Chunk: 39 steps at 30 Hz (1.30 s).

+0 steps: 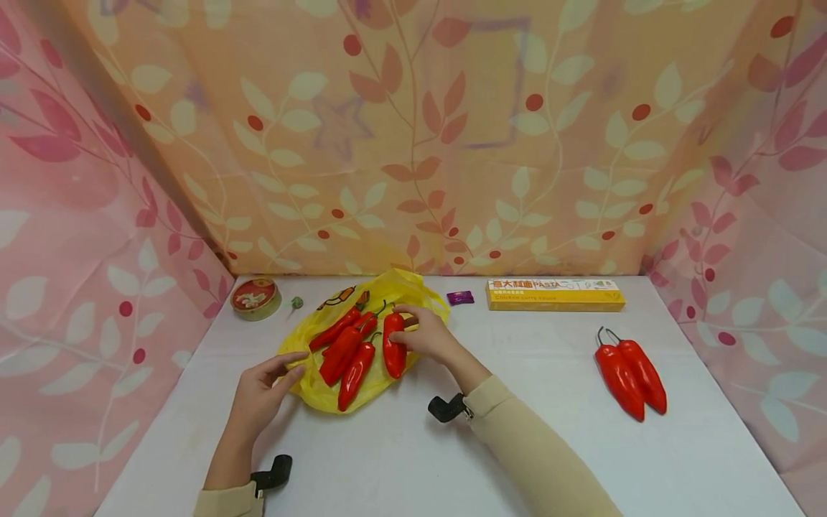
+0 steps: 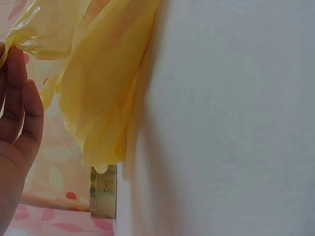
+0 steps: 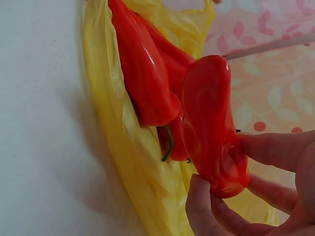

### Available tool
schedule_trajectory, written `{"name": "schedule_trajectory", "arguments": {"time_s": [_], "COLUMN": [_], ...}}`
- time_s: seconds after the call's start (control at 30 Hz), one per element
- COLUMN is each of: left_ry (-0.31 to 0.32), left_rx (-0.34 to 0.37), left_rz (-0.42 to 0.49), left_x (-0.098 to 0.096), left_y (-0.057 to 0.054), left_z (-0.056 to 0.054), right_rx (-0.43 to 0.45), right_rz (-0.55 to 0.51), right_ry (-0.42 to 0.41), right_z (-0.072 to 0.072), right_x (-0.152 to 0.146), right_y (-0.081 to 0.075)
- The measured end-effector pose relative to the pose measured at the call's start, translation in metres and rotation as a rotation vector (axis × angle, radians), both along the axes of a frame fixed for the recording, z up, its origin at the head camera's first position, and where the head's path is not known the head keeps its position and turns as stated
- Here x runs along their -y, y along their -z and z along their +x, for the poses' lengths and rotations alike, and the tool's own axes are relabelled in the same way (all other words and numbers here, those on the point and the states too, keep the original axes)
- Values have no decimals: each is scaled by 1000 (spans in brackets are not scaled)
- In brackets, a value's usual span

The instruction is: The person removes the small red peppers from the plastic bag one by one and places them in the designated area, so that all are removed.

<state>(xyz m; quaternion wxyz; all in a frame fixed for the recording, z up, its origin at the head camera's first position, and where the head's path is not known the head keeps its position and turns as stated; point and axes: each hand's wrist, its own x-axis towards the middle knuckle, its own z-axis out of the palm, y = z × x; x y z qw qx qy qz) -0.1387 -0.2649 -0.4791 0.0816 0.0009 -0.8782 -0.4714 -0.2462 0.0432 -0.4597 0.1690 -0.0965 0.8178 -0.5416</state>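
a glossy, tapered red pepper (image 1: 394,362) is being pinched by the right hand (image 1: 424,332) over the right side of an open, yellow plastic bag (image 1: 377,388), whose thin, crinkled edge is being gripped by the left hand (image 1: 258,393). pepper handling at the bag is apparently being carried out; a steady edge and firm pinch are seemingly being called for next. other smooth, stemmed red peppers (image 1: 342,356) are being cradled by the film, while two matching peppers (image 1: 619,380) are being supported by the white table (image 1: 536,388).

- Yellow plastic bag (image 1: 420,291): lying open, crumpled, left hand (image 1: 261,391) pinching its rim.
- Glossy red chili pepper (image 1: 393,357): right hand (image 1: 425,334) gripping it over the bag, stem pointing away.
- More chili peppers (image 1: 342,355): lying inside.
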Motion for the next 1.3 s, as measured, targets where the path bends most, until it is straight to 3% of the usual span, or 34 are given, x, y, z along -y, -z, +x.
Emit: {"name": "schedule_trajectory", "arguments": {"time_s": [0.3, 0.93, 1.3], "left_ry": [-1, 12, 11], "left_rx": [8, -2, -3], "left_rz": [1, 22, 29], "left_x": [0, 1, 0], "left_y": [1, 2, 2], "left_z": [1, -1, -2], "right_rx": [-55, -106, -114], "right_rz": [19, 25, 28], "right_ry": [-19, 102, 128], "right_z": [15, 32, 37], "right_x": [-26, -89, -118], "right_y": [-1, -24, -24]}}
